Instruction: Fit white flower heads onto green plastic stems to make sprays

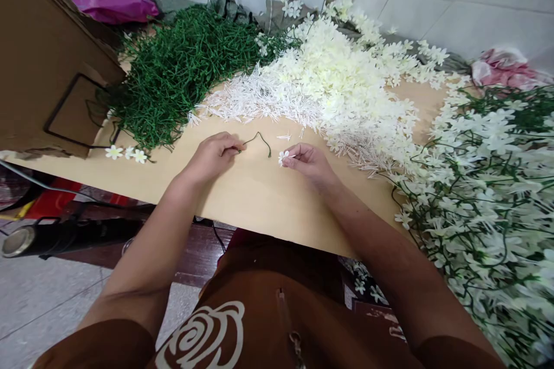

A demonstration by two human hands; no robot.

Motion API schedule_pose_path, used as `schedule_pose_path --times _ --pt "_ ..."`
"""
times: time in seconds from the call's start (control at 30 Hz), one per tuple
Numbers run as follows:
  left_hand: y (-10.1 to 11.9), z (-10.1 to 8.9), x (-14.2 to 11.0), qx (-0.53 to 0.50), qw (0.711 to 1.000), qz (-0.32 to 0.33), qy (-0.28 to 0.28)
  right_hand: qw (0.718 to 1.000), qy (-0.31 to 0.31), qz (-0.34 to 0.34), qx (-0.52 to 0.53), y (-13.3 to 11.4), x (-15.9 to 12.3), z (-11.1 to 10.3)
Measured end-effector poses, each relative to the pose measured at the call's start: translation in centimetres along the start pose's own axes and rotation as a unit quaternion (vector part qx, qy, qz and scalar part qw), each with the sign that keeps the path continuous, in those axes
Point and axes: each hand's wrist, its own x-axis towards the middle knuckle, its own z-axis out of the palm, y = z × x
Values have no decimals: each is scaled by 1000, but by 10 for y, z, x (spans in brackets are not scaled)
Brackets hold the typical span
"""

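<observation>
Over the middle of the wooden table, my left hand pinches one end of a thin green plastic stem. The stem bends upward and then down, its free end pointing toward my right hand. In the fingertips of my right hand is a small white artificial flower, its petals facing left. The flower and the stem are apart. A few loose white pieces lie on the table just beyond my right hand.
Green stems are heaped at the back left, beside a cardboard box. White flowers form a large pile at the back centre. Assembled flower sprays crowd the right side. Several white blossoms lie near the box.
</observation>
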Motion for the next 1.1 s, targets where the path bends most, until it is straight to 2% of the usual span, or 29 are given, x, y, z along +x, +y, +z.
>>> schedule_pose_path --times 0.2,0.3,0.4,0.47,0.6,0.73,0.9,1.1 --pt "11 7 11 8 999 43 0 1000 -3 -8 10 2 -2 -1" --pt "27 15 10 -109 993 -10 46 1000 2 -18 19 -2 -3 -1" --pt "50 26 7 -294 951 -66 74 999 10 -32 35 -7 -4 1" --pt "64 34 6 -369 922 -92 68 998 10 -28 48 -8 -5 3" --pt "77 49 5 -463 877 -125 36 997 -5 -3 74 -7 -8 4" --pt "74 59 6 -512 847 -139 20 993 -20 27 114 -7 -11 3" --pt "67 63 6 -526 837 -152 27 989 -12 51 141 -7 -11 4" --pt "64 64 9 -478 864 -157 14 987 -5 63 148 -6 -7 5"
